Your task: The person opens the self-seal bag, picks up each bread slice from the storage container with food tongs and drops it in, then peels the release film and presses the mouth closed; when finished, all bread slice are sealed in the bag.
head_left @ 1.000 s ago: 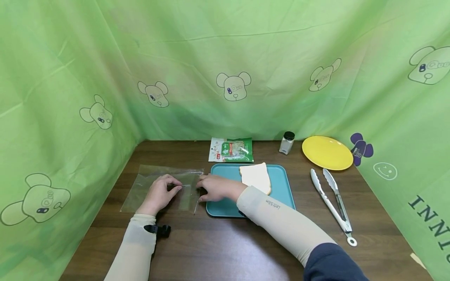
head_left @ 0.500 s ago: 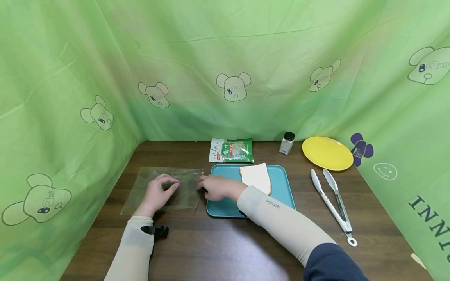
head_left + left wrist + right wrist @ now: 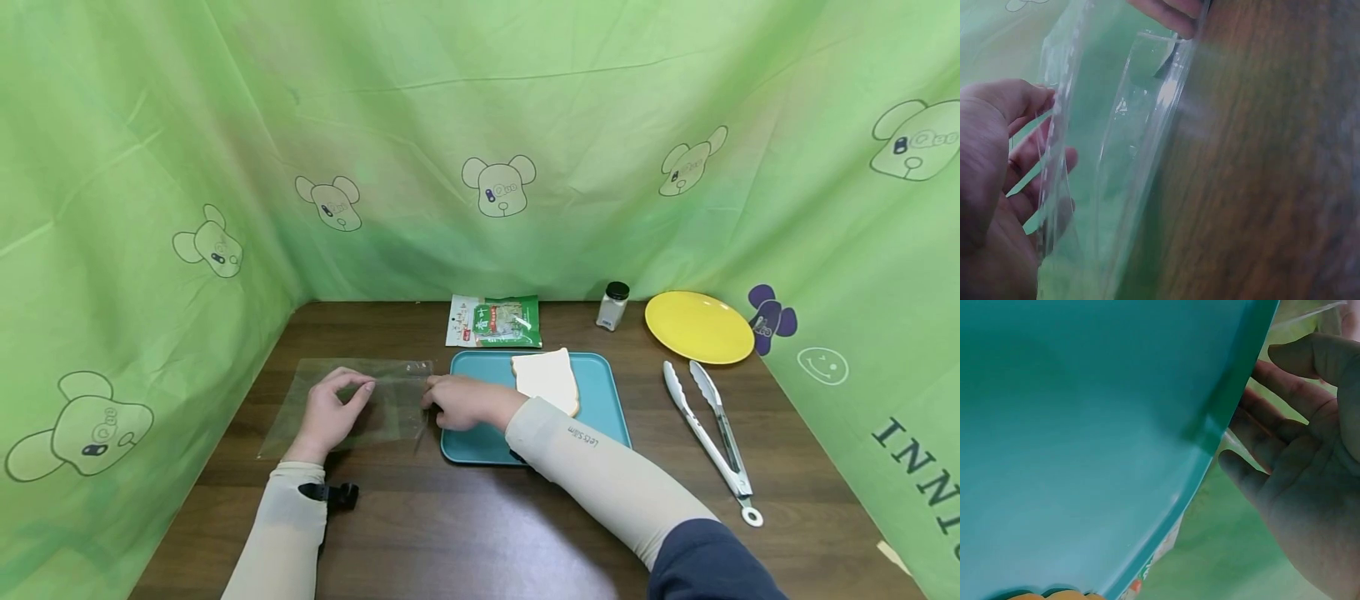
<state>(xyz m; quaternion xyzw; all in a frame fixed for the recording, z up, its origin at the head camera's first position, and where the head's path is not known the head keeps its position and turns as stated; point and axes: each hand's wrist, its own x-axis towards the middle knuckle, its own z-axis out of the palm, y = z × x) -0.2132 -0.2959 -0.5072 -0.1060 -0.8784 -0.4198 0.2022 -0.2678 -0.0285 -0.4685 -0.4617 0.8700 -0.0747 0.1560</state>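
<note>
A clear plastic bag [image 3: 300,408] lies flat on the left of the table, beside the tray. My left hand [image 3: 326,417] is over it; in the left wrist view the thumb and index finger pinch a layer of the film [image 3: 1054,137]. At the bag's right edge is my right hand [image 3: 461,402], fingertips touching the film. Seen from the right wrist, this hand's thumb stands apart from its fingers, which reach past the tray rim [image 3: 1213,434]. Under the right forearm, the blue tray [image 3: 600,408] carries a slice of bread [image 3: 546,379].
Behind the tray lies a green and white packet [image 3: 493,322]. A small black-capped jar [image 3: 612,306] stands near a yellow plate [image 3: 699,327] at the back right. White-handled tongs [image 3: 712,442] lie right of the tray. A green curtain [image 3: 480,100] surrounds the table.
My left hand has drifted slightly left and its fingertips have left the spot near the bag's middle. The bag's raised right edge looks flatter now. My right hand has barely moved.
</note>
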